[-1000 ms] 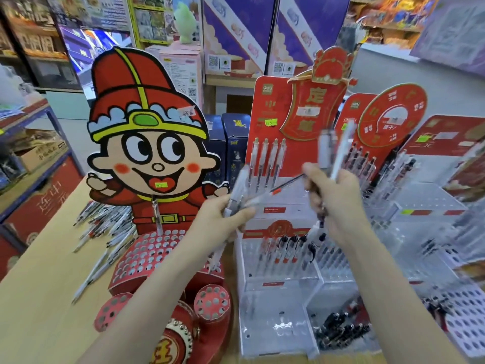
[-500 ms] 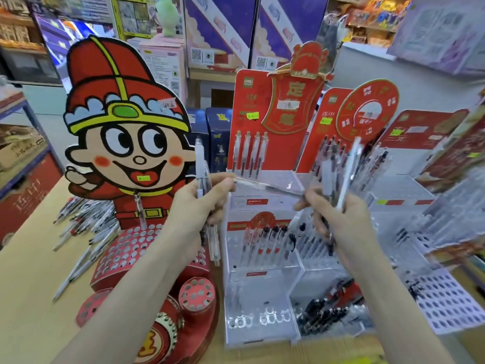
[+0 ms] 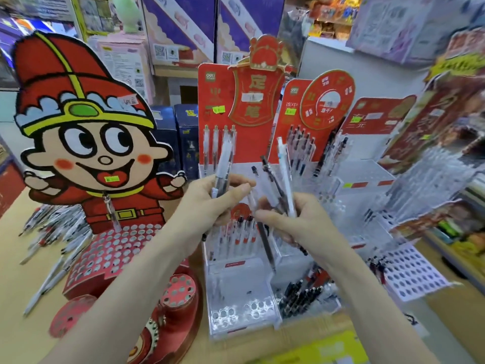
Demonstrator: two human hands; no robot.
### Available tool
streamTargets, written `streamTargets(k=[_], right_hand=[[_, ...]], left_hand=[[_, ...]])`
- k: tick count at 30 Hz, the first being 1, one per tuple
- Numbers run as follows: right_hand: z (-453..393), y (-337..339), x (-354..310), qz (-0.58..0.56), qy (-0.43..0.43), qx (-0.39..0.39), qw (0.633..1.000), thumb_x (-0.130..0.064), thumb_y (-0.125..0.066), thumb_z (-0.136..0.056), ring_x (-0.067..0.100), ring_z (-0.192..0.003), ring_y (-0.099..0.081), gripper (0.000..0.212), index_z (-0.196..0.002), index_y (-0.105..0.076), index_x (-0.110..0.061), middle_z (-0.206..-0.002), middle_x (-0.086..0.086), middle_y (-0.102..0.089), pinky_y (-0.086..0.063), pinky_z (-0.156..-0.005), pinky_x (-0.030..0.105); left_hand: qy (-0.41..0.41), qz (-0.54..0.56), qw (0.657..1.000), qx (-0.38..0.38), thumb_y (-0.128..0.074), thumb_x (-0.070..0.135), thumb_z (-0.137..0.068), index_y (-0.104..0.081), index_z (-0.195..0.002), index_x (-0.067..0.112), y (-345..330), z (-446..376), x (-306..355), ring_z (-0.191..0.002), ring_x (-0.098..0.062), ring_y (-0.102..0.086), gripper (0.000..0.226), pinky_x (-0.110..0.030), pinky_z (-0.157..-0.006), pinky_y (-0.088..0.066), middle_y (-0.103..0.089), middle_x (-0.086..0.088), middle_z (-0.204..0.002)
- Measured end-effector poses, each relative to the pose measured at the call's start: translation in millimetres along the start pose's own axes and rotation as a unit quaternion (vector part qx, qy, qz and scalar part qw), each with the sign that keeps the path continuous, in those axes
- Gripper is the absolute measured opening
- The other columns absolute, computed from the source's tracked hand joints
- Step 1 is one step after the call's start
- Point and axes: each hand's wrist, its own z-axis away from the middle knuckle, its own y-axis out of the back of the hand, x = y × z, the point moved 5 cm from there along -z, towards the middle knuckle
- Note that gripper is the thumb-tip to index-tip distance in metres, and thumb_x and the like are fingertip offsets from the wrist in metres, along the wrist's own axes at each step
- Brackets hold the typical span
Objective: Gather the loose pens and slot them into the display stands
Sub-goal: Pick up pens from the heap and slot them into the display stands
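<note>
1. Left hand (image 3: pixel 210 203) is raised in front of the clear stand (image 3: pixel 236 285); its fingers (image 3: pixel 236 191) and thumb are curled round a pen (image 3: pixel 223 164), pinching its lower part. The pen stands nearly upright, top tilted slightly right, pale and blurred above, dark inside near the grip.
2. Right hand (image 3: pixel 301 222) is just beside the left, fingertips almost meeting. Its fingers (image 3: pixel 275 219) are closed round a bundle of pens (image 3: pixel 282 185).
3. The bundle fans out above the fist: one white pen upright, one dark pen leaning left. Another dark pen sticks out below the hand, tip pointing down over the clear stand.
4. The clear stand sits on the counter (image 3: pixel 26 298), tiered, behind and under both hands. A row of pens with red bands stands in its middle tier; the front tier shows open holes.
5. Red backboard (image 3: pixel 217 101) rises behind it, with four pens standing in a row at its foot.
6. Red cartoon stand (image 3: pixel 105 253) is to the left, with a perforated red base; most holes look unfilled.
7. Loose pens (image 3: pixel 49 232) lie in a pile on the counter left of the cartoon stand, blurred.
8. Black pens (image 3: pixel 301 295) lie heaped in a low tray right of the clear stand.
9. White perforated panel (image 3: pixel 412 271) lies further right.
</note>
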Motion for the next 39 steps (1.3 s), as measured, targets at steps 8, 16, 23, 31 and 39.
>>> streamTargets(k=[8,16,23,31,39], right_hand=[[-45,42,-42,0.168,0.135,0.22,0.952,-0.018,-0.07,-0.083,-0.002,-0.043,-0.044,0.027,-0.063,-0.052,-0.023,-0.053,-0.012,-0.048,-0.035,-0.046,0.01],[-118,19,-33,0.362,0.218,0.269,0.866,-0.031,-0.056,-0.094,0.008,-0.05,-0.042,0.03,-0.104,-0.06,-0.003,-0.062,-0.008,-0.047,-0.029,-0.046,0.017],[-135,4,-33,0.363,0.246,0.234,0.868,-0.027,-0.055,-0.094,0.015,-0.051,-0.044,0.03,-0.105,-0.058,0.0,-0.066,0.002,-0.051,-0.037,-0.049,0.028],[-148,-7,-5,0.376,0.144,0.207,0.892,-0.026,-0.056,-0.093,0.022,-0.06,-0.056,0.025,-0.1,-0.059,-0.003,-0.075,0.005,-0.061,-0.046,-0.053,0.032],[-149,-6,-1,0.344,0.109,0.199,0.911,-0.026,-0.062,-0.09,0.02,-0.063,-0.055,0.023,-0.094,-0.063,-0.003,-0.074,0.004,-0.061,-0.041,-0.056,0.027]], left_hand=[[-0.046,-0.128,0.967,0.214,-0.062,0.017,-0.089,-0.067,-0.083,0.018,38,-30,-7,-0.056,-0.013,-0.043,0.008,-0.028,-0.052,-0.04,-0.059,-0.004,-0.067],[-0.002,-0.336,0.915,0.225,-0.062,0.019,-0.089,-0.068,-0.1,0.006,62,-44,-42,-0.076,-0.022,-0.055,0.018,-0.027,-0.062,-0.037,-0.064,-0.012,-0.09],[-0.011,-0.297,0.936,0.19,-0.063,0.02,-0.089,-0.069,-0.098,0.015,65,-45,-47,-0.058,0.0,-0.046,0.013,-0.005,-0.047,-0.035,-0.06,0.004,-0.077],[-0.019,-0.244,0.946,0.213,-0.062,0.018,-0.089,-0.069,-0.099,0.012,65,-45,-55,-0.067,0.004,-0.051,0.013,-0.002,-0.053,-0.037,-0.061,0.005,-0.083],[-0.008,-0.222,0.952,0.21,-0.062,0.017,-0.089,-0.069,-0.1,0.012,63,-42,-53,-0.064,0.001,-0.05,0.014,-0.002,-0.049,-0.036,-0.061,0.004,-0.083]])
